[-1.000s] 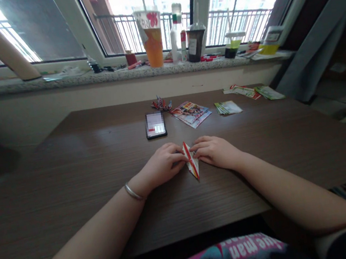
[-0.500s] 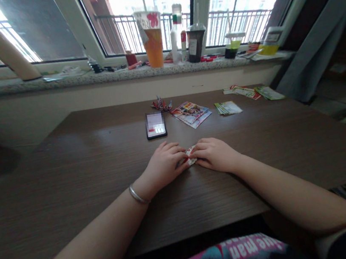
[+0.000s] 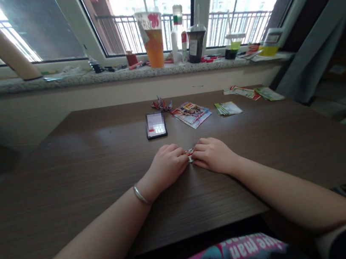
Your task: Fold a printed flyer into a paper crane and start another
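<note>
A small piece of red-and-white printed paper (image 3: 190,154) lies between my hands just above the tabletop, mostly covered by fingers. My left hand (image 3: 170,164) has its fingers closed on the paper's left side, and a silver bangle circles that wrist. From the other side, my right hand (image 3: 212,154) pinches the paper's right part with curled fingers. Only a narrow strip shows between the fingertips, so its full shape is hidden. Beyond my left hand lies a phone (image 3: 155,125) with a lit screen.
Behind the hands are a stack of printed leaflets (image 3: 191,114), a folded red-and-blue paper piece (image 3: 161,104), green-and-white paper slips (image 3: 228,108) and more slips (image 3: 246,92) at the back right. Along the windowsill (image 3: 120,74) stand a tall orange drink cup (image 3: 154,46), bottles and other cups.
My fingers have closed in over the paper, and less of it shows now. My left hand has shifted slightly right, its fingers more curled.
</note>
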Motion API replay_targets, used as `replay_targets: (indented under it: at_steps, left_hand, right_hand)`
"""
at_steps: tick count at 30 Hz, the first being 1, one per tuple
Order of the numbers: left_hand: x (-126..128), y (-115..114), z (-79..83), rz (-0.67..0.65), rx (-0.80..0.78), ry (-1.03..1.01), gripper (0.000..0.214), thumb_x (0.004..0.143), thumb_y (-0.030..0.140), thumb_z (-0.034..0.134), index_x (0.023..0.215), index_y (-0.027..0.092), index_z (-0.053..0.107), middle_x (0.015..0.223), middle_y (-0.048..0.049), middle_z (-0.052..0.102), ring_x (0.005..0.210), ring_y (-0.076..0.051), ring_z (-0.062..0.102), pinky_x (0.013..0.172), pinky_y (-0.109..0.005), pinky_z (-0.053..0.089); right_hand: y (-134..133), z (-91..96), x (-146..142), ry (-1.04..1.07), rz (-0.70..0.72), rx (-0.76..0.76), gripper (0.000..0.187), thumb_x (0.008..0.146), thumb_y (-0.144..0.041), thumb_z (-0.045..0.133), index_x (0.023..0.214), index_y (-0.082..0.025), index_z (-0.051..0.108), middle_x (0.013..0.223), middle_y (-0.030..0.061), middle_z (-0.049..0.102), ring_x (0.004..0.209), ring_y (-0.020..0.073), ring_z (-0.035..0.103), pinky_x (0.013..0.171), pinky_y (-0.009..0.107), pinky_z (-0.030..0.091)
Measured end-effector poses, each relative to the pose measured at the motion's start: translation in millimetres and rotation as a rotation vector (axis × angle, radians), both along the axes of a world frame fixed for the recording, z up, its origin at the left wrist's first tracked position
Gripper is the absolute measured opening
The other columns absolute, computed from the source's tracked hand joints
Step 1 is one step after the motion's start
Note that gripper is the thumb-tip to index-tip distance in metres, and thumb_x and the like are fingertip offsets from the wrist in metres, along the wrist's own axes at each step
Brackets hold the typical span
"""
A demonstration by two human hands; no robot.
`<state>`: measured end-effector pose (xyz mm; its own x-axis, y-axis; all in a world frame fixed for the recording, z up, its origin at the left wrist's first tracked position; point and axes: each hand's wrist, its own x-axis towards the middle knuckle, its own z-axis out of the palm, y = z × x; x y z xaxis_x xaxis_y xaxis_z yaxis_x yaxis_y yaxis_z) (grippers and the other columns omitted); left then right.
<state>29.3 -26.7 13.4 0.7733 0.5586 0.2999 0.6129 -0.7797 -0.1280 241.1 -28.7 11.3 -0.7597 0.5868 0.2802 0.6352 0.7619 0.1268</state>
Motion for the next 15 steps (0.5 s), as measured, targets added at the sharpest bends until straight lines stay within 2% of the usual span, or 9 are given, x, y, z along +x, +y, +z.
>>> replay_targets:
  at_steps: [9,15]
  left_hand:
    - [0.5,1.7,-5.0,0.022,-0.111,-0.038,0.019,0.094,0.026,0.049,0.089,0.018,0.066,0.084,-0.0046,0.063,0.077,-0.018,0.055,0.071,-0.030,0.044]
    - [0.3,5.3,-6.8,-0.002,-0.178,-0.105,0.020,0.094,0.022,0.049,0.084,0.015,0.065,0.080,-0.0045,0.062,0.075,-0.017,0.056,0.073,-0.029,0.045]
  right_hand:
    - [0.2,-3.9,-4.2,0.055,-0.027,0.017,0.029,0.096,-0.035,0.046,0.087,-0.018,0.068,0.083,0.0058,0.066,0.079,0.0178,0.052,0.068,0.031,0.035]
    - [1.2,-6.2,-5.6,0.222,-0.102,-0.152,0.022,0.092,-0.034,0.055,0.080,-0.019,0.066,0.082,0.0044,0.067,0.082,0.0175,0.055,0.072,0.028,0.039]
